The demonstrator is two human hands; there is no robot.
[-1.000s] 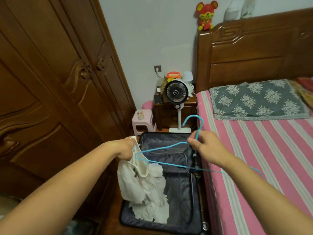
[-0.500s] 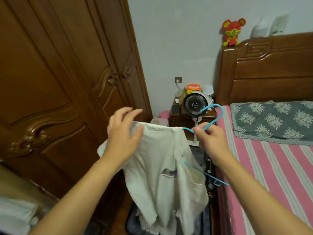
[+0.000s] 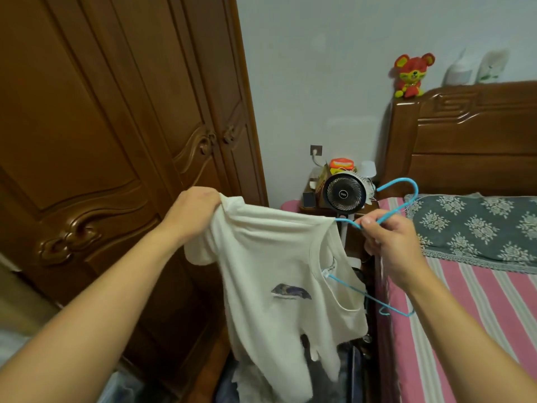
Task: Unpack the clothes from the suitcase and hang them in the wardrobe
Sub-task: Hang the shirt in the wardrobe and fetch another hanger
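Since the earlier frame, the left hand [image 3: 194,212] has closed on the shirt [image 3: 279,274] shoulder, tugging it over the hanger [image 3: 389,205], whose neck the right hand [image 3: 389,242] pinches. Next: seat the other shoulder, then open the closed wardrobe [image 3: 116,141].

The cream-white cotton t-shirt [image 3: 270,263] has a small dark purple-blue print, and the thin wire hanger [image 3: 398,205] is bright sky blue. The wooden wardrobe [image 3: 116,141] is reddish brown, the bed sheet [image 3: 479,315] pink-and-white striped, the pillow [image 3: 476,228] grey-green with white flowers.
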